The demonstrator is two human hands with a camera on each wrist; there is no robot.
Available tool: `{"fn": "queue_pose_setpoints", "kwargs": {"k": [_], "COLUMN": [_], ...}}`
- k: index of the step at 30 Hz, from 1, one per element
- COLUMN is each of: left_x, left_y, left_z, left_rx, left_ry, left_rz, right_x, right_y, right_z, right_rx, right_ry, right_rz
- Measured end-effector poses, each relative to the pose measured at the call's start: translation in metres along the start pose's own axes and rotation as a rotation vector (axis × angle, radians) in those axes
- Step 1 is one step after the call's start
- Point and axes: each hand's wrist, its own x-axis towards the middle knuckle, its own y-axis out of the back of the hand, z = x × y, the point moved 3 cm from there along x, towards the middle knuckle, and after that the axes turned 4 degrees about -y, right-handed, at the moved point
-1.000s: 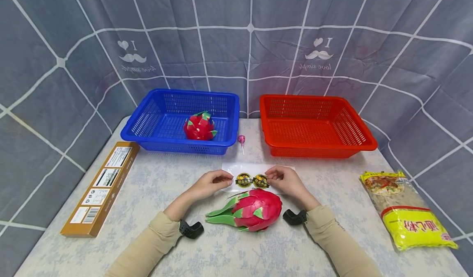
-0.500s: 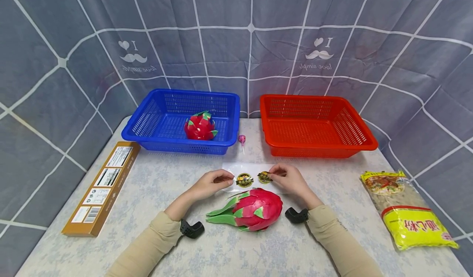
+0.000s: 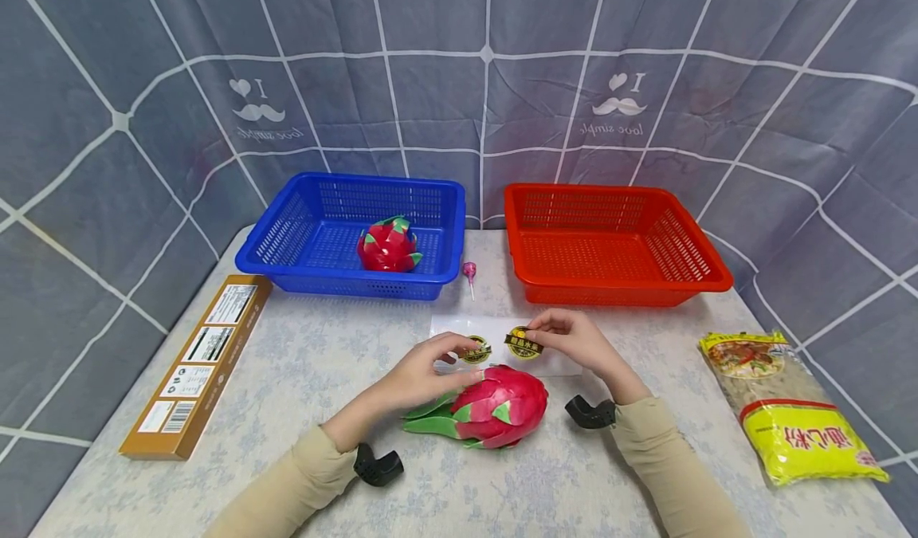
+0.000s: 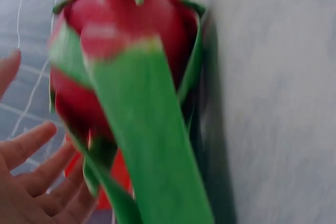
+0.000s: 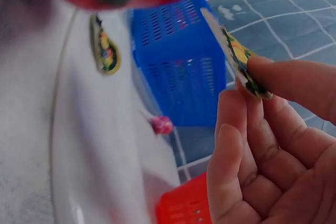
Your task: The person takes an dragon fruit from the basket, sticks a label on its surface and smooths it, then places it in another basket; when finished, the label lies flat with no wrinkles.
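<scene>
My right hand (image 3: 584, 347) pinches a round black-and-yellow sticker (image 3: 524, 342) by its edge, between thumb and fingertips. In the right wrist view that sticker (image 5: 239, 59) is lifted clear of the white backing sheet (image 5: 94, 140). A second, similar sticker (image 3: 476, 350) lies on the sheet, partly covered by my left fingers in the head view. My left hand (image 3: 430, 375) hovers over the leafy end of a red-and-green dragon fruit (image 3: 505, 406). Beside the fruit's leaves, the left wrist view shows these fingers (image 4: 31, 142) spread and holding nothing.
A blue basket (image 3: 337, 279) at back left holds another dragon fruit (image 3: 387, 245). A red basket (image 3: 610, 291) stands at back right, with a pink lollipop (image 3: 469, 271) between the baskets. A long brown box (image 3: 194, 371) lies left; a yellow food bag (image 3: 792, 410) lies right.
My right hand has peeled the sticker away from the other one and moved slightly right with it. My left hand has left the sheet's left edge and shifted right, over the dragon fruit's leaves.
</scene>
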Motion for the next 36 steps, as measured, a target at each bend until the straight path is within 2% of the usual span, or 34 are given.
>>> {"fn": "queue_pose_setpoints", "kwargs": {"k": [2,5,9,15,18,22,29,33,36], "left_x": [-0.001,-0.004,-0.006,-0.007,-0.008,-0.007,-0.005,-0.004,-0.003], "left_y": [-0.005,-0.012,-0.019,-0.021,-0.019,-0.015,-0.002,0.004,0.006], "left_z": [0.005,0.01,0.012,0.012,0.012,0.012,0.015,0.016,0.019], "left_rx": [0.033,0.136,0.238,0.166,0.166,0.184,0.232,0.268,0.284], "left_ry": [0.001,0.018,0.027,0.061,0.069,0.006,-0.139,-0.174,-0.186], "left_rz": [-0.032,-0.068,-0.076,-0.057,-0.058,-0.035,0.088,0.138,0.148], "right_x": [-0.002,-0.004,-0.006,-0.008,-0.01,-0.013,-0.02,-0.024,-0.027], "right_y": [0.001,0.001,0.0,-0.001,-0.001,-0.002,-0.004,-0.006,-0.008], "right_z": [-0.003,-0.007,-0.011,-0.014,-0.017,-0.022,-0.033,-0.039,-0.043], "right_rx": [0.026,0.054,0.066,0.069,0.083,0.1,0.118,0.129,0.133], "right_ry": [-0.012,-0.021,-0.009,0.003,0.004,0.017,0.053,0.073,0.092], "right_rz": [-0.022,-0.046,-0.063,-0.085,-0.104,-0.127,-0.161,-0.169,-0.161]}}
